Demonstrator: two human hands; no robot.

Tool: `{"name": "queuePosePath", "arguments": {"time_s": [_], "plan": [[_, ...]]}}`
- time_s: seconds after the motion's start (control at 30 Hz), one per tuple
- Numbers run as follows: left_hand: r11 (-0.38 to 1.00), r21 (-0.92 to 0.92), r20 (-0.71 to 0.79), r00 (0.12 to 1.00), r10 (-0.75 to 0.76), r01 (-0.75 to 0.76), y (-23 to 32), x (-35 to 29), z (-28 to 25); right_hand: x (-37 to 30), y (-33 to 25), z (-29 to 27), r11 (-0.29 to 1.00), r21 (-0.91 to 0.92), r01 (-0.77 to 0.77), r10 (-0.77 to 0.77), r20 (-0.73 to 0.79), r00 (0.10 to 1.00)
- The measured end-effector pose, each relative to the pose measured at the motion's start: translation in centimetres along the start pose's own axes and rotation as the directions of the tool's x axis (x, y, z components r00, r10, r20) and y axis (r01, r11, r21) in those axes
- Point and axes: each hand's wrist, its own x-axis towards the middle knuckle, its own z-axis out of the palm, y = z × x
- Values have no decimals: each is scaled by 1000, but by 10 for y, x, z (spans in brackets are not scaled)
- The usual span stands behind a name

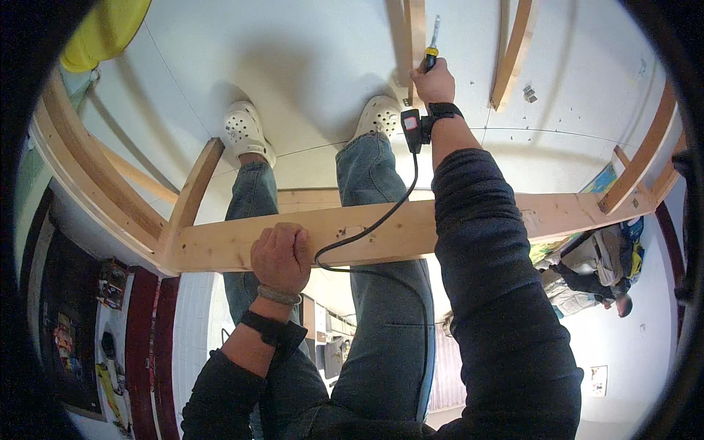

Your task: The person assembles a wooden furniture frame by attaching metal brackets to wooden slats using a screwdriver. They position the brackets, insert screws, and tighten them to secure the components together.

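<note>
Above pale floor (308, 73), the right hand (437, 82) grips a screwdriver (432, 51); the left hand (281, 257) clenches against a beam (403, 236)

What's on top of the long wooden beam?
Left hand and a black cable show over the wooden beam. Right sleeve covers one stretch; anything there is hidden.

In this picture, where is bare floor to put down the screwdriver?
Bare floor lies between the left shoe and the right shoe, and ahead of them. It is crowded around the right hand, near the wooden bars, and right of them, where small pieces lie scattered.
</note>
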Motion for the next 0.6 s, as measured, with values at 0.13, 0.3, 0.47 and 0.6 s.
{"name": "queuePosePath", "arguments": {"time_s": [0.13,0.3,0.47,0.6], "plan": [[999,50,18,1000,-16,15,-2,-4,2,-7,1,-2,997,55,60,-57,-59,997],[993,118,46,998,-38,33,-9,-7,7,-63,11,-56,728,676,-112,174,-25,984],[979,-121,183,973,-141,164,6,30,9,-147,67,-152,854,520,-15,219,-333,917],[941,-331,246,969,16,68,60,77,39,-183,122,-195,989,145,-35,126,-688,715]]}}
